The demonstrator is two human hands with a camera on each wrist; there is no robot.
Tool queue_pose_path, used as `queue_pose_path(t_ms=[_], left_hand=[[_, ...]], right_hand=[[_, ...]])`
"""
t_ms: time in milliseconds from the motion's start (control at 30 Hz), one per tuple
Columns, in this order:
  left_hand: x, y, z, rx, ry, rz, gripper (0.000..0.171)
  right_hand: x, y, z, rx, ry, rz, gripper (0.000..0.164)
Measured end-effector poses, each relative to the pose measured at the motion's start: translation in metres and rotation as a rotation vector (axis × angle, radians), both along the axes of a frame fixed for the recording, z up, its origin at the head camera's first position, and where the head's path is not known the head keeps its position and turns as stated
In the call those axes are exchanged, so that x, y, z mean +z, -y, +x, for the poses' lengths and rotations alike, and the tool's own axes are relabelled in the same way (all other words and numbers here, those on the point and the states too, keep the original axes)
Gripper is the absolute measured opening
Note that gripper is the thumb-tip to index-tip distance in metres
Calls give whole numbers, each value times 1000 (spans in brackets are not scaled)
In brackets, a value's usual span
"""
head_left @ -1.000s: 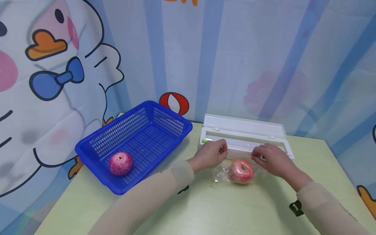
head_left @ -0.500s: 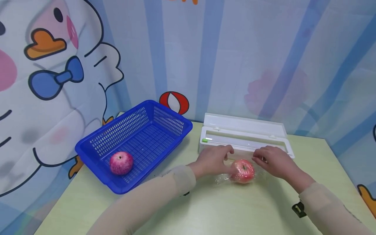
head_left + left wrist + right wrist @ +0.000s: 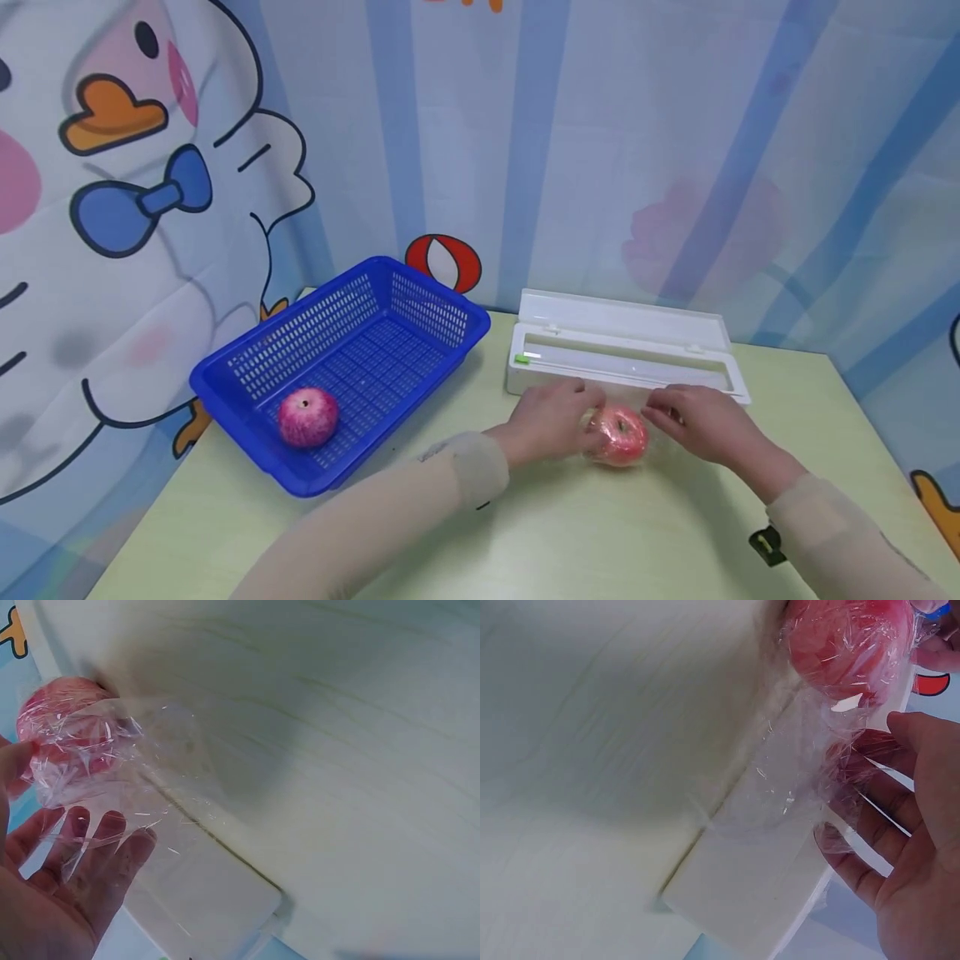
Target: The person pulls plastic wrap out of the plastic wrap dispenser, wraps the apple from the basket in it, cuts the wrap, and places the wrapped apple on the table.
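A red apple [image 3: 627,440] in clear plastic wrap [image 3: 765,784] sits on the table, just in front of a white wrap dispenser [image 3: 622,388] with its lid up. My left hand [image 3: 551,422] is at the apple's left side. Its thumb presses the film against the fruit, while the other fingers spread loosely behind the film in the left wrist view. On the other side, my right hand [image 3: 712,422] pinches a loose part of the wrap, its fingers partly covered by the film. Creased film trails off the apple in both wrist views.
To the left stands a blue plastic basket [image 3: 405,367] with a second, darker red apple [image 3: 308,417] inside. A green slider [image 3: 522,359] is on the dispenser's left end. Behind the pale table [image 3: 600,542] hangs a printed cloth [image 3: 465,150].
My left hand has opened from a pinch and moved right and down onto the apple's left side, bringing the loose film there inward. My right hand has hardly moved.
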State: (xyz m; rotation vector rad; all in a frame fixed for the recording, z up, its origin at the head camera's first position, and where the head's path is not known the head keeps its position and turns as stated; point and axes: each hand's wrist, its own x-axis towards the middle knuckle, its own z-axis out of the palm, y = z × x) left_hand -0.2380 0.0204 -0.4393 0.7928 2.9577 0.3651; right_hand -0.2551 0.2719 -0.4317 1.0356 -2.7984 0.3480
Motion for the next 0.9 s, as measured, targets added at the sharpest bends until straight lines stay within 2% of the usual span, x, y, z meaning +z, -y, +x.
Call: queue_pose_path(t_ms=[133,267,333,533,633,767,900], left_hand=[[-4,2,-1,-23,-15,4,39],[-5,5,0,-56,-64,-32,37],[-6,7,1,-85,-118,-77,35],[-14,13,7,-182,-349,-254,30],[-17,13,11,-217,-449,-361,30],[-17,11,18,-217,-503,-468,36],[-16,9,28,-201,-555,-478,37]], right_hand=[[-4,-2,5,-6,5,-3,8],[-10,-4,14,21,-71,-7,4],[-13,-5,20,20,-103,0,10],[-26,-5,40,-47,-62,41,42],[-38,-6,46,-54,-84,32,57],[-51,-7,50,-54,-127,-14,70],[-57,-7,52,-61,-156,-70,70]])
